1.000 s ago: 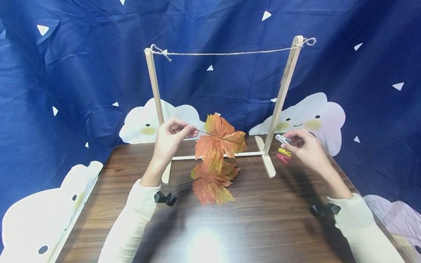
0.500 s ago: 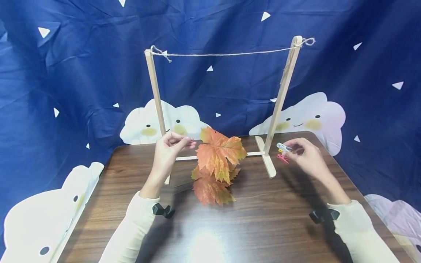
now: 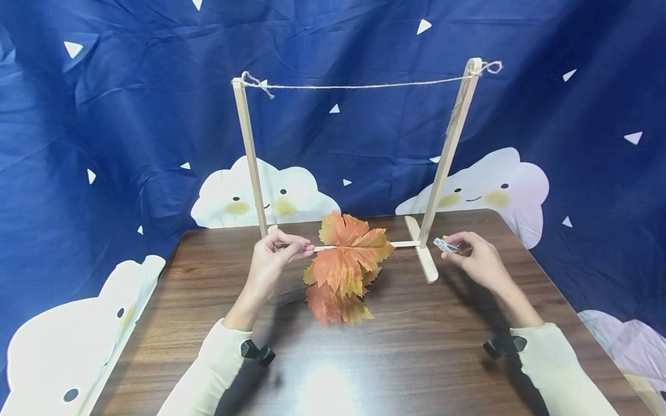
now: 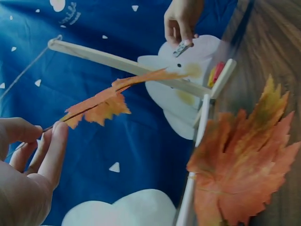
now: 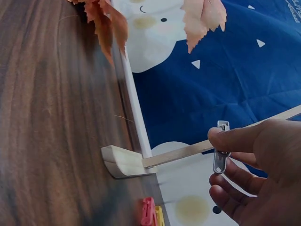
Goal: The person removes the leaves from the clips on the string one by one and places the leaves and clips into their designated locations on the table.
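My left hand [image 3: 276, 257] pinches the thin stem of an orange and yellow artificial maple leaf [image 3: 354, 251] between thumb and fingertips. The leaf hangs in the air, with its blade toward the right. Beneath it a second such leaf [image 4: 244, 165] lies on the table, partly covered in the head view. On the right side, my right hand [image 3: 478, 263] holds a pale blue-grey clothespin [image 5: 221, 160] between thumb and fingers, above the tabletop. Red [image 5: 148, 212] and yellow [image 5: 160, 216] clothespins lie on the table near it, mostly hidden by that hand in the head view.
A wooden frame [image 3: 450, 153] stands at the back of the brown table [image 3: 406, 346], with a string [image 3: 359, 86] tied between its two posts and a low crossbar [image 3: 406, 244]. Behind hangs a blue curtain [image 3: 156, 115] with clouds and triangles.
My left hand has come down with the leaf, which now overlaps more of the leaf on the table. My right hand has lowered slightly with the clothespin, covering most of the other clothespins.
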Available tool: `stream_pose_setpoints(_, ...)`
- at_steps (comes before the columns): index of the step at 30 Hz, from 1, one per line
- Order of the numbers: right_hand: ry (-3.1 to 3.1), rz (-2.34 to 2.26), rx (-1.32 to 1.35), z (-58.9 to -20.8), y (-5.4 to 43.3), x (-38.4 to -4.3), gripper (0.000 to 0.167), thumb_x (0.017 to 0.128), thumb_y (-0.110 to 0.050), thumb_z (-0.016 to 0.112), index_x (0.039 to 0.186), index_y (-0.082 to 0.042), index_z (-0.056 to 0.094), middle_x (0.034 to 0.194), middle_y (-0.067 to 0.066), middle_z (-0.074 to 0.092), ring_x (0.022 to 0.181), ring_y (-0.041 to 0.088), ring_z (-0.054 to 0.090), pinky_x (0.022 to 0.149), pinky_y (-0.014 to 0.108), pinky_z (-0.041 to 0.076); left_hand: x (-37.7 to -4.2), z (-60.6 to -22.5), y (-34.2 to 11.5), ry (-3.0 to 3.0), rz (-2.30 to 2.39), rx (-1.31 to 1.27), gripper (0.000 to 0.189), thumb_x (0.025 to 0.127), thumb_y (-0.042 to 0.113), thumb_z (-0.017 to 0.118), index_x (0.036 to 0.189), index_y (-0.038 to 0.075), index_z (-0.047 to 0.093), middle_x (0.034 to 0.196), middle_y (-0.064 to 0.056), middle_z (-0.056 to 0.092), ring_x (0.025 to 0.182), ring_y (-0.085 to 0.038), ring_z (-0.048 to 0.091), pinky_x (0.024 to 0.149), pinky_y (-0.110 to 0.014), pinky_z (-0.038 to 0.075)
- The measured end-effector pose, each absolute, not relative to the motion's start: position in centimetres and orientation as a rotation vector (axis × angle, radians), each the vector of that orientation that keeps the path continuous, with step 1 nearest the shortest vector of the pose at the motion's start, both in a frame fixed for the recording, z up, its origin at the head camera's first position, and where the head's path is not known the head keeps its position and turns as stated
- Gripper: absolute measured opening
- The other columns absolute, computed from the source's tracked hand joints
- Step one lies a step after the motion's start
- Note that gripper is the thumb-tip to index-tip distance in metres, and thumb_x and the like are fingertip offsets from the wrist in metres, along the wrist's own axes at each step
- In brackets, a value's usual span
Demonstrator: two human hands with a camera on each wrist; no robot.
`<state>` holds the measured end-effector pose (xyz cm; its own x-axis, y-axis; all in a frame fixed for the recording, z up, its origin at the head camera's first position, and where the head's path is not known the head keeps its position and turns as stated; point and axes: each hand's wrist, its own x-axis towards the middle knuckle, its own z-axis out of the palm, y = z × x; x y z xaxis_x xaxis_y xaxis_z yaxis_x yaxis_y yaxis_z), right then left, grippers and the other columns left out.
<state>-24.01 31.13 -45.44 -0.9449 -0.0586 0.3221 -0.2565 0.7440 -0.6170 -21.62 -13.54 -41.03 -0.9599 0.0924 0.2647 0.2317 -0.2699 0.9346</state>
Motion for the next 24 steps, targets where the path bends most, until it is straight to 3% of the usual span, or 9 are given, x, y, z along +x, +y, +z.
stream_pose_setpoints(10, -2.722, 1.028, 0.242, -46.6, 30.6, -23.8, 0.032, 0.087, -0.014, 0.088, 0.115, -0.003, 0.075, 0.106, 0.019, 0.075, 0.083, 0.018, 0.069, 0.075, 0.027, 0.053, -20.5, -43.5, -13.5, -1.813, -2.535, -0.225, 0.017, 0.096, -0.014, 0.063, 0.089, 0.001, 0.065, 0.098, -0.014, 0.08, 0.091, -0.026, 0.082, 0.09, -0.039, 0.064)
stream_pose_setpoints(24, -2.76, 1.045, 0.223, -47.5, 30.6, -23.6, 0.032, 0.087, -0.012, 0.087, 0.114, -0.002, 0.074, 0.117, 0.025, 0.076, 0.089, 0.03, 0.073, 0.082, 0.039, 0.054, -19.3, -47.7, -14.4, -1.751, -2.597, 0.054, 0.023, 0.095, -0.017, 0.055, 0.083, 0.002, 0.057, 0.089, -0.012, 0.079, 0.085, -0.023, 0.081, 0.091, -0.039, 0.065)
